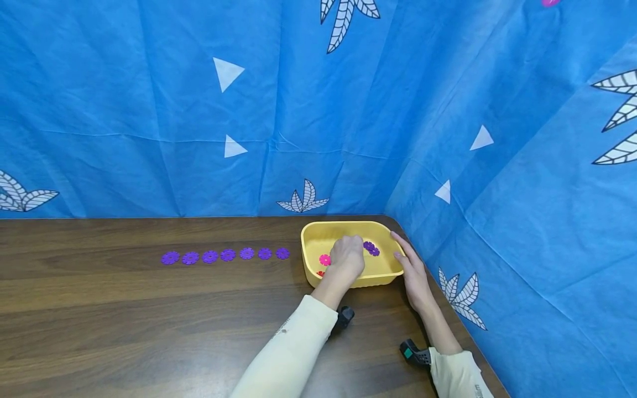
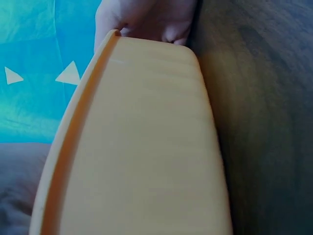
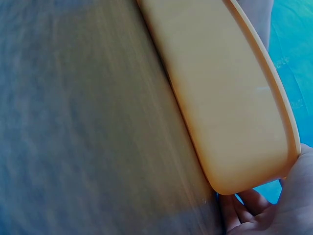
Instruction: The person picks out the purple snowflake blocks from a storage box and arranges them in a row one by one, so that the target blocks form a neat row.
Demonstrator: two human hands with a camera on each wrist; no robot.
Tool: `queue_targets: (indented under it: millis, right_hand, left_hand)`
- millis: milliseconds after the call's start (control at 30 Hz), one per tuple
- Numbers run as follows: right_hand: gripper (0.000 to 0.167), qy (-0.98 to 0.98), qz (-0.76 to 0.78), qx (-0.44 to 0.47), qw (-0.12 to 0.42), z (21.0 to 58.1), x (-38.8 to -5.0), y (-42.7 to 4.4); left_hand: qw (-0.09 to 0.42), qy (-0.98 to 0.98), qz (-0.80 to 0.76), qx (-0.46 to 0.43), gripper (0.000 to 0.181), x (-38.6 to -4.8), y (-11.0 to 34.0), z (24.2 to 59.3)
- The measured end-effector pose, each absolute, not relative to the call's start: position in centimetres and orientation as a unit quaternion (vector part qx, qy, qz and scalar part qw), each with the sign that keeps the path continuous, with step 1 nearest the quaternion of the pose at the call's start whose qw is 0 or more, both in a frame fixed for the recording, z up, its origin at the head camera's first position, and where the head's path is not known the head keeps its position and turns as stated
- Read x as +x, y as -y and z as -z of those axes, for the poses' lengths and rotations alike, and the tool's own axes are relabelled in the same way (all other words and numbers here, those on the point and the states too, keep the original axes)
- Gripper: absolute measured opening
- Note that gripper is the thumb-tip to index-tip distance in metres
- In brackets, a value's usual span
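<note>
A yellow plastic basin (image 1: 375,281) stands at the back right of the table. My left hand (image 1: 348,257) reaches down into it with bent fingers; the fingertips are hidden, so whether they pinch anything cannot be seen. Beside that hand, inside the basin, lie a pink flower-shaped disc (image 1: 324,260), a partly covered red piece (image 1: 320,273) and purple flower-shaped discs (image 1: 369,246). At the basin's right end my right hand (image 1: 416,279) holds the wall, thumb by the rim. In the right wrist view, its fingers (image 3: 252,205) bend around the outside of that end.
Several purple notched discs (image 1: 228,255) lie in a spaced row on the brown wooden table (image 1: 149,326), left of the basin. A blue patterned cloth (image 1: 189,110) hangs behind and along the right side. Dark wrist devices (image 1: 415,352) sit on both forearms.
</note>
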State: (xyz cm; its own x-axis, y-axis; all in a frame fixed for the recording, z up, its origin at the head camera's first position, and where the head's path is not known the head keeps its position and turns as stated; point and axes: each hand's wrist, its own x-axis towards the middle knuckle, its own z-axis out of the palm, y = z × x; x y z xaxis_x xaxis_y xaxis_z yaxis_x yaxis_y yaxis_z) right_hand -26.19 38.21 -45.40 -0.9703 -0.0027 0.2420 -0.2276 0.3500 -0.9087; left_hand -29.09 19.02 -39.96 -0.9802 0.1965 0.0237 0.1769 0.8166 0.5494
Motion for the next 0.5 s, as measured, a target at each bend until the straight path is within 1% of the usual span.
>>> queue_targets:
  millis: [233,300,433,500]
  right_hand:
    - [0.048,0.811,-0.569,0.082,0.106,45.5,-26.4,-38.1]
    - [0.048,0.811,-0.57,0.083,0.108,45.5,-26.4,-38.1]
    - [0.049,0.813,-0.567,0.08,0.109,45.5,-26.4,-38.2]
    - [0.049,0.815,-0.564,0.079,0.109,45.5,-26.3,-38.3]
  left_hand:
    - [-0.04,-0.944,-0.307,0.114,0.015,-28.7,-18.1,39.3]
    - [-0.048,-0.939,-0.318,0.123,0.014,-28.5,-17.7,38.8]
    - [-0.069,-0.924,-0.348,0.142,0.02,-28.0,-16.7,37.7]
    - [-0.075,-0.912,-0.375,0.152,0.017,-27.7,-16.1,37.1]
